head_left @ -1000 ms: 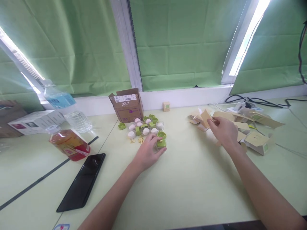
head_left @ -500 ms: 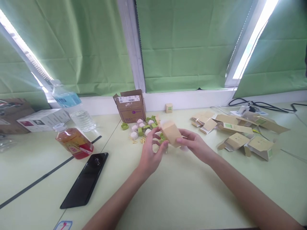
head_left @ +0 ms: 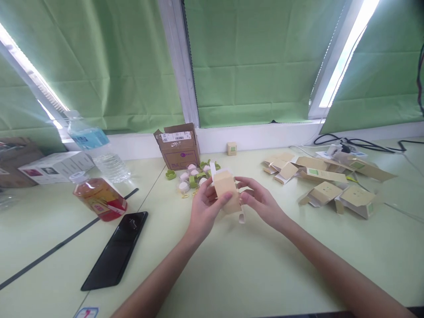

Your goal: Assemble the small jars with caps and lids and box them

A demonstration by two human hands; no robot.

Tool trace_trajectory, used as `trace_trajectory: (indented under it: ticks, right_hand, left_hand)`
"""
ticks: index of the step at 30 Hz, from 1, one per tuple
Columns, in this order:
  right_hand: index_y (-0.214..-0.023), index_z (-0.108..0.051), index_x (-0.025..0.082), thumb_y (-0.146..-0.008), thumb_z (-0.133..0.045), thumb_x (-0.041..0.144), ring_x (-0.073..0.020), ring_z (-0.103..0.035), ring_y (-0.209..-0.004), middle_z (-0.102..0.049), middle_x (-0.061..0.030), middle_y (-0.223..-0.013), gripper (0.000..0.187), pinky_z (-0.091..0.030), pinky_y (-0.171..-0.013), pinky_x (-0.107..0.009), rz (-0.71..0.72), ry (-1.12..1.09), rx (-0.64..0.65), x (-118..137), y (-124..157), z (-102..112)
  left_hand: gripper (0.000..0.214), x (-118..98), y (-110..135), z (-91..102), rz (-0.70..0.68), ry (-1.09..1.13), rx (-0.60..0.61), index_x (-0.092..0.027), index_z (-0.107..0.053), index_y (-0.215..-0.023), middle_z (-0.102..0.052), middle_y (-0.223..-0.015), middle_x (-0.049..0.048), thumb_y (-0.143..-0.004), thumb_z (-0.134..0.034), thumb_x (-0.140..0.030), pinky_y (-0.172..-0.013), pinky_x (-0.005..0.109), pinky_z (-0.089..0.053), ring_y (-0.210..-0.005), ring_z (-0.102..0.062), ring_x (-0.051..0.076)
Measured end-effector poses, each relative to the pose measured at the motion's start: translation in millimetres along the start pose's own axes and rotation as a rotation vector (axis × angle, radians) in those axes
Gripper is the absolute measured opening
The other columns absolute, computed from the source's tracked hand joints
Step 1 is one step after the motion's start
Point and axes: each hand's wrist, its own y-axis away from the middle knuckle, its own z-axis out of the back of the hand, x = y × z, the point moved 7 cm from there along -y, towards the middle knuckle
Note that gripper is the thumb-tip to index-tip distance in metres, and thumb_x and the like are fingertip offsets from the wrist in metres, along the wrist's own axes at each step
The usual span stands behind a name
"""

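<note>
Over the middle of the table, a small tan carton (head_left: 228,187) is held up with its flaps out at the top and bottom. My left hand (head_left: 206,205) is closed round its left side, the thumb across the front. At the right edge, my right hand (head_left: 261,201) pinches the carton between thumb and fingers. Just behind them lie several white round pieces (head_left: 184,187) and green ring-like pieces (head_left: 170,175), partly hidden by my left hand and the carton. Some small yellow pieces (head_left: 184,196) lie in front of these.
A brown cardboard box (head_left: 181,154) stands open by the wall, with a small closed carton (head_left: 232,149) to its right. Flattened cartons (head_left: 323,194) lie at right near black cables (head_left: 361,143). On the left are a water bottle (head_left: 99,148), a drink bottle (head_left: 99,198) and a phone (head_left: 115,251).
The carton has turned more upright and come slightly nearer, its lower flap now showing. My left thumb has moved onto its front, and my right hand has shifted to its right edge.
</note>
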Motion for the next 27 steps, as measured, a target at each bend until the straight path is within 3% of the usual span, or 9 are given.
trace_trajectory:
  ticks: [5,7,11,15,19,22,25,27]
  right_hand:
    - [-0.133,-0.06,0.031,-0.101,-0.056,0.041,-0.0219,-0.066,-0.106,-0.06,-0.0093,-0.128,0.034,-0.059,-0.09,-0.04,0.282,0.231,-0.069,15.5,4.1,9.9]
    - [-0.135,-0.061,0.031,-0.102,-0.053,0.035,-0.0227,-0.065,-0.108,-0.057,-0.0106,-0.131,0.033,-0.06,-0.088,-0.04,0.401,0.301,-0.082,21.2,7.8,8.4]
    - [-0.15,-0.048,0.035,-0.099,-0.056,0.028,-0.0298,-0.053,-0.131,-0.046,-0.0123,-0.149,0.052,-0.058,-0.095,-0.045,0.532,0.412,-0.034,28.0,13.7,-1.0]
    - [-0.154,-0.044,0.036,-0.094,-0.062,0.029,-0.0332,-0.044,-0.142,-0.038,-0.0089,-0.159,0.063,-0.043,-0.116,-0.054,0.537,0.459,0.039,28.6,14.7,-4.9]
    - [-0.153,-0.046,0.036,-0.095,-0.059,0.028,-0.0324,-0.038,-0.148,-0.04,-0.0073,-0.159,0.06,-0.036,-0.121,-0.055,0.497,0.432,0.036,24.4,12.4,-2.6]
    - [-0.15,-0.049,0.036,-0.096,-0.058,0.033,-0.031,-0.038,-0.148,-0.043,-0.0065,-0.157,0.055,-0.037,-0.121,-0.052,0.463,0.319,0.017,22.6,11.1,-2.8]
    - [-0.147,-0.051,0.033,-0.098,-0.056,0.047,-0.0309,-0.048,-0.141,-0.05,-0.009,-0.152,0.051,-0.045,-0.114,-0.049,0.347,0.178,0.006,18.7,8.9,-3.2]
    - [-0.146,-0.051,0.03,-0.098,-0.053,0.056,-0.031,-0.054,-0.133,-0.053,-0.0115,-0.147,0.054,-0.049,-0.109,-0.048,0.285,0.103,-0.009,18.2,8.4,-1.7]
  left_hand:
    - [0.066,6.7,-4.5,10.9,0.134,0.174,-0.119,-0.018,-0.055,-0.135,-0.07,-0.126,0.0143,-0.081,-0.083,-0.044,-0.078,0.035,-0.064,-0.103,-0.072,0.027]
    - [0.062,7.3,-4.0,7.9,0.164,0.249,-0.089,-0.019,-0.056,-0.135,-0.069,-0.128,0.0132,-0.085,-0.078,-0.048,-0.076,0.034,-0.065,-0.104,-0.072,0.026]
    - [0.056,9.7,2.9,-6.2,0.236,0.308,0.014,-0.021,-0.057,-0.134,-0.069,-0.128,0.0109,-0.091,-0.068,-0.054,-0.072,0.03,-0.065,-0.101,-0.073,0.023]
    - [0.059,15.7,10.5,-19.2,0.286,0.285,0.104,-0.022,-0.054,-0.135,-0.073,-0.111,0.0098,-0.091,-0.065,-0.059,-0.064,0.03,-0.063,-0.08,-0.074,0.02]
    - [0.06,25.4,14.8,-27.2,0.39,0.269,0.198,-0.016,-0.056,-0.125,-0.073,-0.085,0.0077,-0.092,-0.059,-0.066,-0.054,0.025,-0.056,-0.059,-0.07,0.017]
    - [0.058,27.7,17.9,-33.4,0.444,0.267,0.288,-0.015,-0.058,-0.119,-0.075,-0.085,0.0091,-0.093,-0.055,-0.067,-0.05,0.021,-0.052,-0.056,-0.07,0.015]
    - [0.059,29.4,26.0,-41.3,0.511,0.202,0.396,-0.016,-0.055,-0.12,-0.076,-0.086,0.0108,-0.094,-0.051,-0.069,-0.044,0.022,-0.049,-0.051,-0.069,0.016]
    - [0.059,29.5,30.9,-43.0,0.517,0.123,0.424,-0.017,-0.055,-0.11,-0.075,-0.077,0.0092,-0.094,-0.046,-0.073,-0.038,0.023,-0.045,-0.046,-0.066,0.018]
